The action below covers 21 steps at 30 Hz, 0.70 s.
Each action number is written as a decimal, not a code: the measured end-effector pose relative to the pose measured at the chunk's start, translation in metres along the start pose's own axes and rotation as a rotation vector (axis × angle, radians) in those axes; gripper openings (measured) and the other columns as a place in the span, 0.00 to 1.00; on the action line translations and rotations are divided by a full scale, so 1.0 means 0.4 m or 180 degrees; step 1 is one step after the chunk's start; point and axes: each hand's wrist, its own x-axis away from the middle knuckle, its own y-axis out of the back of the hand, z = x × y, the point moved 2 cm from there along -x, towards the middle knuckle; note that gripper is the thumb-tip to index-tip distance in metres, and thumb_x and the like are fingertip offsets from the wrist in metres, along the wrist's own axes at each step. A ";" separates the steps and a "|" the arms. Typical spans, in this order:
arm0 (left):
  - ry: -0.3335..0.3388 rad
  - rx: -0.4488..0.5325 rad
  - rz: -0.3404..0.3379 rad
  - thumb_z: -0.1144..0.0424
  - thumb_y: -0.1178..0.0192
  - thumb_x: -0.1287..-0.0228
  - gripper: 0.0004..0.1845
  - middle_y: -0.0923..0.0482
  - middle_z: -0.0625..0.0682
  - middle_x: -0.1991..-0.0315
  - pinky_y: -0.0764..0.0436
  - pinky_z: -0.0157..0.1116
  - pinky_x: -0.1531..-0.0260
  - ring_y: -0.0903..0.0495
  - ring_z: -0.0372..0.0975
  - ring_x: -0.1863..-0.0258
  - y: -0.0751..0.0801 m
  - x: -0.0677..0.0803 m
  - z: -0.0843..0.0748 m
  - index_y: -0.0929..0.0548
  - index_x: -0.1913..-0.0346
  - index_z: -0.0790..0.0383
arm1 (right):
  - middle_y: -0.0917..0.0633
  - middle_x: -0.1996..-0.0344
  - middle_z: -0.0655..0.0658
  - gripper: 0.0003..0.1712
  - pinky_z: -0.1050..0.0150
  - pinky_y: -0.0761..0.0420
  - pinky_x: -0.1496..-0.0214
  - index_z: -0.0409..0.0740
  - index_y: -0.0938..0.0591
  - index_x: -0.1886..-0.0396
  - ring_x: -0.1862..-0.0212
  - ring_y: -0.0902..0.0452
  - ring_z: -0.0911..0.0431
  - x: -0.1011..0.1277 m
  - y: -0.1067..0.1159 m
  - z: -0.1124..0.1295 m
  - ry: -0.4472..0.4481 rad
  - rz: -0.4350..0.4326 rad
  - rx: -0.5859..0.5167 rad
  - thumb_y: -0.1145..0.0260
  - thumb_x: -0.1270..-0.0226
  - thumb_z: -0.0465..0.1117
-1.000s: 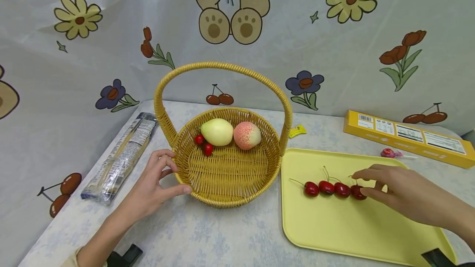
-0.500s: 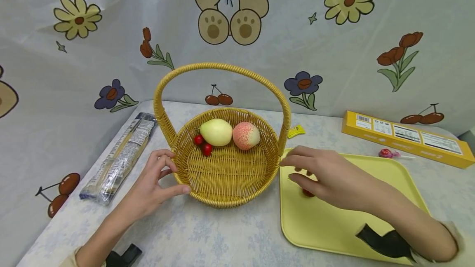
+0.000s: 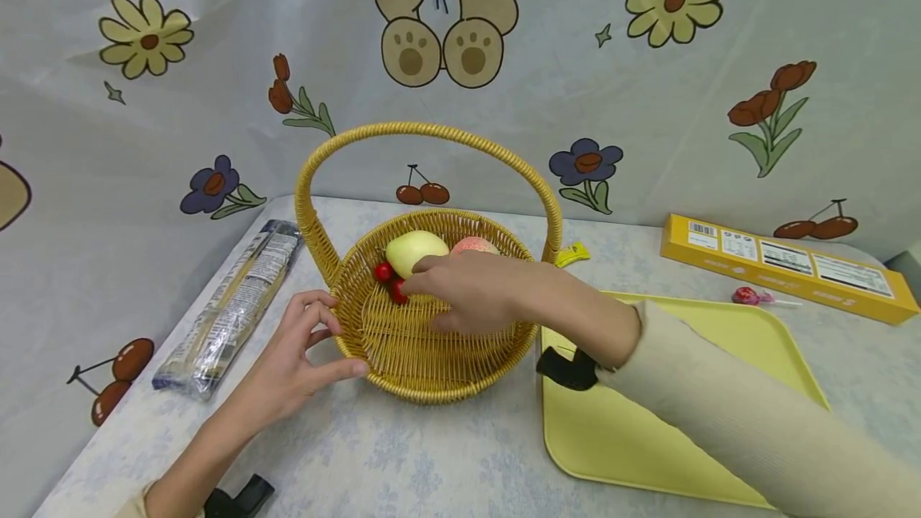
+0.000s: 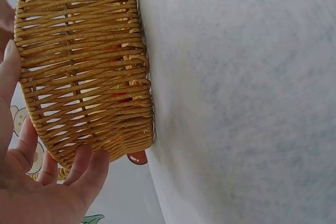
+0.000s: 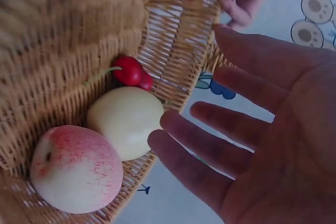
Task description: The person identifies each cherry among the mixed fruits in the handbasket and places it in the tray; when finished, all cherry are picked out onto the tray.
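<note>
A wicker basket (image 3: 432,382) with a tall arched handle holds a pale yellow-green pear-like fruit (image 3: 413,250), a pink-and-cream peach (image 5: 76,169) and two red cherries (image 5: 127,71). My left hand (image 3: 295,350) holds the basket's left side, thumb at the front rim and fingertips against the woven outer wall (image 4: 84,66). Inside the basket's opening, my right hand (image 3: 475,294) reaches over the fruit, partly covering the peach in the head view. Its fingers (image 5: 215,116) are spread, with nothing visible between them in the right wrist view.
A yellow tray (image 3: 633,438) lies right of the basket, partly hidden by my right arm. Behind it are a long yellow box (image 3: 784,266), a lollipop (image 3: 748,296) and a small yellow wrapped sweet (image 3: 572,254). A clear plastic packet (image 3: 230,310) lies at the left.
My right hand has moved left from the row of cherries on the tray into the basket. My left hand and the basket have stayed in place.
</note>
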 end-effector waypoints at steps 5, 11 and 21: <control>0.0001 0.0013 0.0017 0.68 0.25 0.47 0.21 0.42 0.58 0.40 0.24 0.57 0.45 0.37 0.50 0.42 0.003 0.002 0.004 0.31 0.62 0.62 | 0.25 0.36 0.49 0.28 0.58 0.30 0.34 0.48 0.29 0.30 0.35 0.31 0.55 -0.090 0.019 -0.019 -0.0111 0.0352 -0.0201 0.36 0.28 0.43; 0.0036 0.0024 0.0033 0.67 0.25 0.46 0.21 0.43 0.58 0.39 0.25 0.58 0.44 0.37 0.51 0.41 0.003 0.003 0.004 0.31 0.62 0.62 | 0.21 0.45 0.47 0.24 0.64 0.27 0.47 0.47 0.25 0.34 0.47 0.28 0.57 -0.166 -0.006 -0.030 -0.0074 0.0479 -0.0328 0.37 0.30 0.38; 0.0021 0.0014 0.0046 0.67 0.25 0.46 0.21 0.42 0.58 0.40 0.25 0.58 0.45 0.38 0.50 0.41 0.002 0.000 0.005 0.32 0.62 0.62 | 0.23 0.37 0.47 0.23 0.61 0.26 0.38 0.48 0.25 0.33 0.38 0.28 0.54 -0.228 -0.054 -0.018 -0.0341 0.0634 -0.0021 0.41 0.27 0.37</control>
